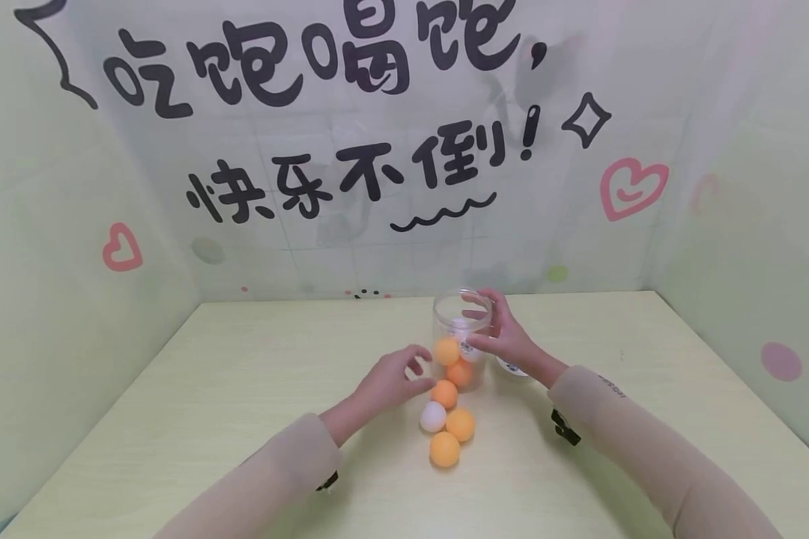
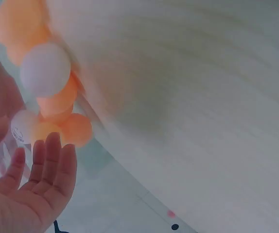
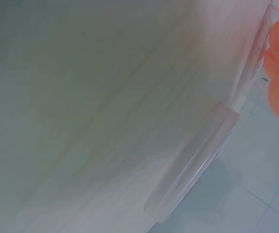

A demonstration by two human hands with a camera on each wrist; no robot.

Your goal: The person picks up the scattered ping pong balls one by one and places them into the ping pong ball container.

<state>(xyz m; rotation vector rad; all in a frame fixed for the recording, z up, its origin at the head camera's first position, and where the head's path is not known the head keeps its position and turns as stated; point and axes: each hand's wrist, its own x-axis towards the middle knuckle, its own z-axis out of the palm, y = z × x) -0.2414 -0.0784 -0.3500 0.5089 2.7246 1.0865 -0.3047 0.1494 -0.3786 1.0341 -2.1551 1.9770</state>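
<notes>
A clear round jar (image 1: 438, 318) stands toward the back of the table with orange and white ping-pong balls (image 1: 446, 350) inside. My right hand (image 1: 507, 337) grips its right side, thumb in front and fingers seen through the wall behind. Left of the jar, my left hand (image 1: 391, 380) holds nothing; its fingers look loosely extended in the left wrist view. The left thumb is close to an orange ping-pong ball (image 1: 444, 394) in front of the jar; whether they touch I cannot tell. A white ball (image 1: 434, 417) and two more orange balls (image 1: 444, 450) lie nearer me.
A round lid (image 1: 514, 369) with dark print lies right of the jar, partly behind my right hand; its clear rim (image 3: 193, 165) shows in the right wrist view. The pale wooden table (image 1: 243, 374) meets a printed back wall (image 1: 350, 262), with side walls left and right.
</notes>
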